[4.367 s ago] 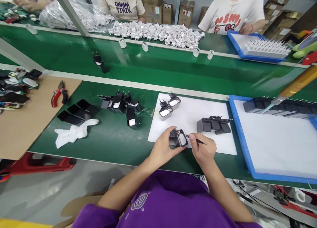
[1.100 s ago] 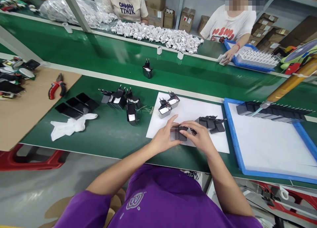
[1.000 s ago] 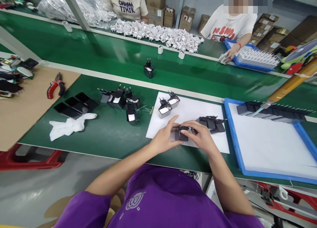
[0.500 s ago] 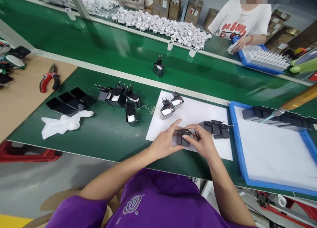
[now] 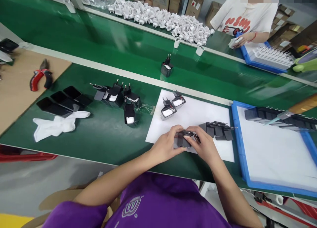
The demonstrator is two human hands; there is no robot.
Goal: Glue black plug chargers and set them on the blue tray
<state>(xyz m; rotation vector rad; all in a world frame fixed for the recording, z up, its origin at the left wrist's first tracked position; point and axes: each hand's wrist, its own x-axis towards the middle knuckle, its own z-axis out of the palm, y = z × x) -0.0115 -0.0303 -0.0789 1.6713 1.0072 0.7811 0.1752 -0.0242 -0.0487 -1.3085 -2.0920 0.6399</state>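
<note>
Between my two hands is a black plug adapter (image 5: 183, 140), held low over the front of a white sheet (image 5: 198, 105). My left hand (image 5: 166, 143) closes on its left side, thumb and fingers against the casing. From the other side my right hand (image 5: 204, 144) grips it, its thumb on the front face; the fingers partly hide the pins. Just right of my right hand, several black adapters (image 5: 220, 131) lie in a row. Beyond my hands, two adapters with raised pin covers (image 5: 169, 110) stand on the sheet, white parts showing inside.
Left on the green bench are several more adapters (image 5: 115, 94), black empty cases (image 5: 63, 100), a white cloth (image 5: 55, 125) and red-handled pliers (image 5: 41, 75). A blue-rimmed tray (image 5: 239, 148) sits at right, a brush-like tool (image 5: 292, 109) above it. Across the shelf, a person (image 5: 244, 18) handles white parts.
The fingers of my left hand have come down and closed more around the adapter. My right hand stays on it. The view has shifted slightly.
</note>
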